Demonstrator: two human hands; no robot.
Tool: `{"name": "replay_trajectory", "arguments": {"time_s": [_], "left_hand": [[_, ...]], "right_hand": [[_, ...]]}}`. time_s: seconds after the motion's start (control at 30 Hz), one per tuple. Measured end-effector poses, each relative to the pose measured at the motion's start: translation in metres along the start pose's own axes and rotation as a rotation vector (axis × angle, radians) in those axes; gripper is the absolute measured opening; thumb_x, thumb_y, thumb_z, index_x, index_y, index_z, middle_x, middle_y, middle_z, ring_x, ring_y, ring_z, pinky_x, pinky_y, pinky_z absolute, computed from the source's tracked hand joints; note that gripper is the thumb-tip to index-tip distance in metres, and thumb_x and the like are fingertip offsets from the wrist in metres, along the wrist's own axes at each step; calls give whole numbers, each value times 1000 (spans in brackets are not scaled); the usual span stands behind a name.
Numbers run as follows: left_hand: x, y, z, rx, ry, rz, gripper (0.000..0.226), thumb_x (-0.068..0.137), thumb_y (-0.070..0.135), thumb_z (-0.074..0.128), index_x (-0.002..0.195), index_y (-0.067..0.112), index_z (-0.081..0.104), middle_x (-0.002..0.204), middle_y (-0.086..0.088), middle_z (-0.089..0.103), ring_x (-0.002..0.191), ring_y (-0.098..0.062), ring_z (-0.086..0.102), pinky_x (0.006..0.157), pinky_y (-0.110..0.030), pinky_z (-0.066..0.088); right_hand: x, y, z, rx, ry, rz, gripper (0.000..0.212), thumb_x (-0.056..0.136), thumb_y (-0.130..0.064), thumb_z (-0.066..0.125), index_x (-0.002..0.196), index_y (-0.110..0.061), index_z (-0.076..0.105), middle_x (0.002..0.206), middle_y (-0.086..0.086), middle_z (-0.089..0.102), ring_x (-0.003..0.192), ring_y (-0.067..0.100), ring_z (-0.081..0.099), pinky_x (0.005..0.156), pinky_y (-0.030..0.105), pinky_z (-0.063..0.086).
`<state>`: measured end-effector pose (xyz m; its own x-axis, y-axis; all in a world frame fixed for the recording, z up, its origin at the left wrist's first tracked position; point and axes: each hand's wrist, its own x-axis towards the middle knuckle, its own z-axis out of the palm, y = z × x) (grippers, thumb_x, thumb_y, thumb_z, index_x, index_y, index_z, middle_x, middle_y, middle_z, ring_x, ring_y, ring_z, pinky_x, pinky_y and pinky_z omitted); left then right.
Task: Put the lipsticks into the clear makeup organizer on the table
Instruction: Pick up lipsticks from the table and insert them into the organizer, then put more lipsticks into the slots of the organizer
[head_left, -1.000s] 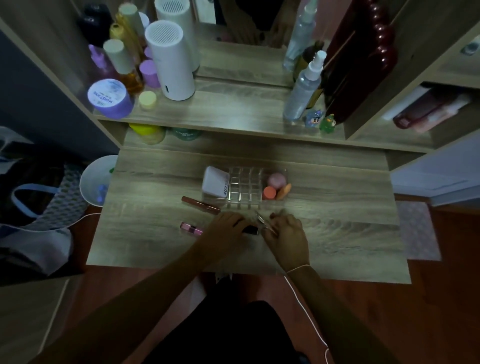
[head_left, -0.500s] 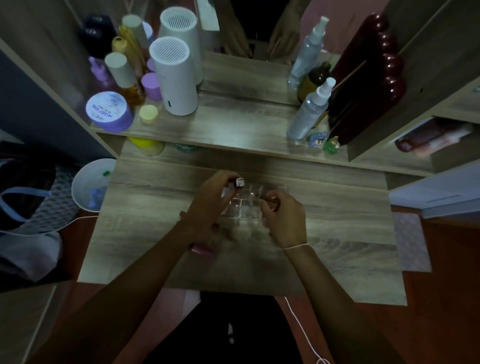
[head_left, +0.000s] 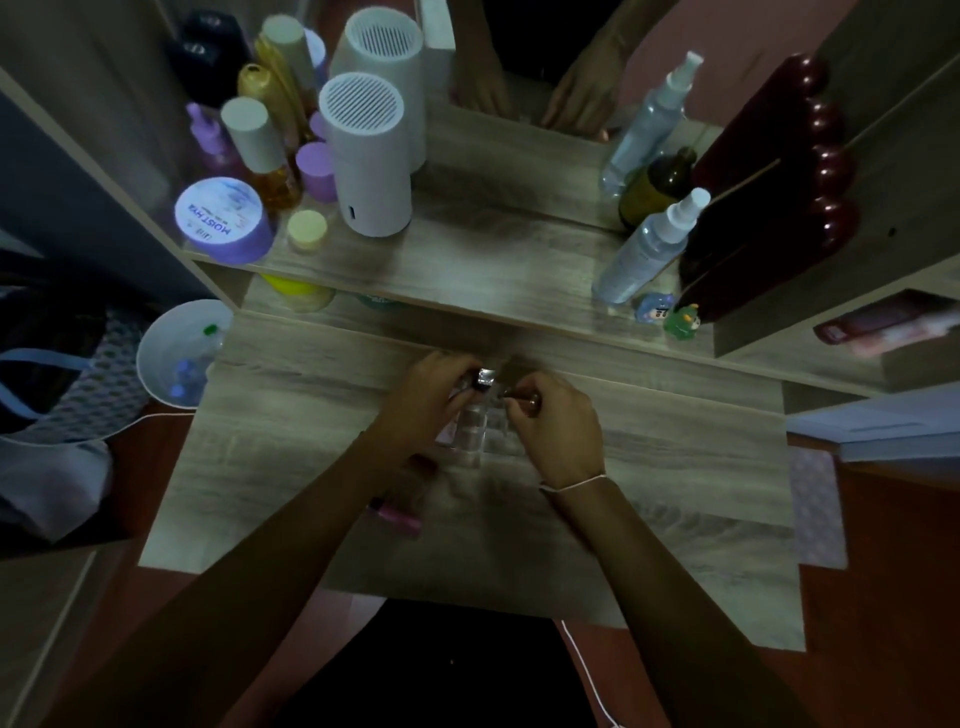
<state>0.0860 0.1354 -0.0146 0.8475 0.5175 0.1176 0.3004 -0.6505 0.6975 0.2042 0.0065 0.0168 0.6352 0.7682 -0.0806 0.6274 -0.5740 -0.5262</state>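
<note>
Gripping 1 lipstick each, left hand (head_left: 426, 395) and right hand (head_left: 556, 431) hover over wooden table (head_left: 675, 467).

Dim wooden vanity table (head_left: 675, 467), mirror (head_left: 519, 52), reddish-brown floor (head_left: 883, 623).

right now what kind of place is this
Most likely a dressing table at home: a mirror behind the shelf, spray bottles and a cream jar on it, and a clear makeup organizer on the wooden table.
</note>
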Motion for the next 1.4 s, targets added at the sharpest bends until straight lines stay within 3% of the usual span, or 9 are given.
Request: {"name": "replay_trajectory", "arguments": {"time_s": [0.2,0.5,0.93,1.07,1.2,1.33,1.4], "left_hand": [[3,-4,5,118,-110,-43,22,75,8,71,96,6,63,94,-14,67,88,-34,56,73,-49,48],[6,2,5,253,-107,-73,30,64,14,80,89,7,65,85,-19,61,82,-39,56,68,-43,45],[2,-2,2,244,-126,-70,35,66,16,80,97,7,66,93,-18,64,88,-39,56,73,-45,45],[-6,-2,-9,170,-45,-104,37,73,20,77,106,9,64,102,-16,62,98,-34,54,80,-44,43],[-29,-14,-28,99,143,-200,29,84,22,69,110,11,63,105,-12,60,99,-27,52,81,-35,40],[-60,-23,-36,144,202,-250,12,87,16,65,96,9,64,95,-11,62,89,-27,56,76,-36,40],[-77,-22,-34,182,164,-228,15,88,21,58,93,7,64,92,-13,64,87,-29,57,76,-40,43]], "right_hand": [[9,-4,10,-72,-50,3,15,75,-20,67,89,-16,65,91,8,68,81,28,64,70,38,52],[17,-6,15,-94,-66,-2,15,75,-17,67,89,-13,62,91,13,67,83,34,62,66,38,46],[11,2,20,-59,-30,3,23,73,-21,68,94,-15,63,96,10,70,86,32,66,75,42,53],[4,1,13,-2,40,-22,30,78,-33,69,101,-17,60,95,7,71,85,27,67,72,38,53],[-17,1,-3,109,159,-24,37,86,-51,58,114,-27,54,89,-1,70,77,15,65,68,36,55],[-48,22,-13,120,267,3,26,90,-43,56,108,-24,57,80,-1,67,67,15,62,61,36,54],[-66,36,-14,127,305,8,23,91,-38,52,103,-20,59,81,2,69,68,17,63,61,33,53]]}}
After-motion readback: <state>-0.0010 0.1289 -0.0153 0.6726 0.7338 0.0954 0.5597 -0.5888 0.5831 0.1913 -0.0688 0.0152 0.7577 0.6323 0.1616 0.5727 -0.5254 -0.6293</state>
